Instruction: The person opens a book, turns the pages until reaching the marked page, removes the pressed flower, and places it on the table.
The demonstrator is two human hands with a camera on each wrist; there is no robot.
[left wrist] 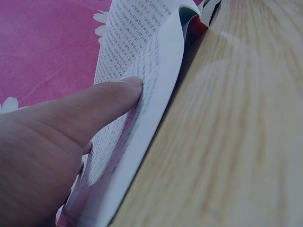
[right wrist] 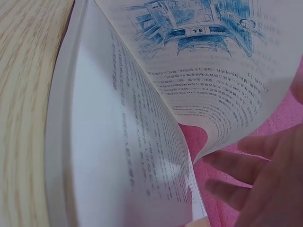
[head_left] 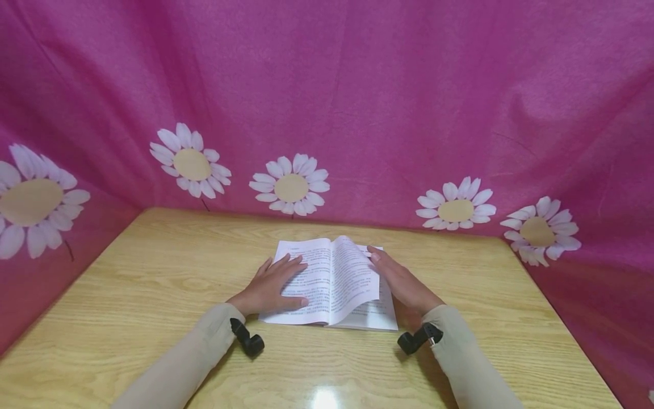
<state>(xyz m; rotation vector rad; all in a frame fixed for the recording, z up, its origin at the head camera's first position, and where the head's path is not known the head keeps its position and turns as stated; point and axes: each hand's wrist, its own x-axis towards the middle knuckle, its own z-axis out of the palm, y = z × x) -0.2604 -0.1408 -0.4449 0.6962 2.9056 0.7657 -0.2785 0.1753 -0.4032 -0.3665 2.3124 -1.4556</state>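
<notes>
An open paperback book (head_left: 306, 309) with printed pages lies on the table. My left hand (head_left: 273, 287) rests on the left page, fingers spread, the thumb (left wrist: 113, 101) lying across the print near the lower edge. A single page (head_left: 355, 278) stands curled up from the right half, bowed toward the spine. Beside its outer edge is my right hand (head_left: 406, 281), fingers extended. In the right wrist view the fingers (right wrist: 236, 165) show just past the curled page's edge. A blue drawing (right wrist: 199, 23) is printed on the underside of that page.
The wooden table (head_left: 153, 272) extends around the book on all sides. A magenta cloth (head_left: 357, 113) with white daisies hangs behind it and along both sides. Black wrist cameras (head_left: 250, 343) sit on both sleeves, low over the table.
</notes>
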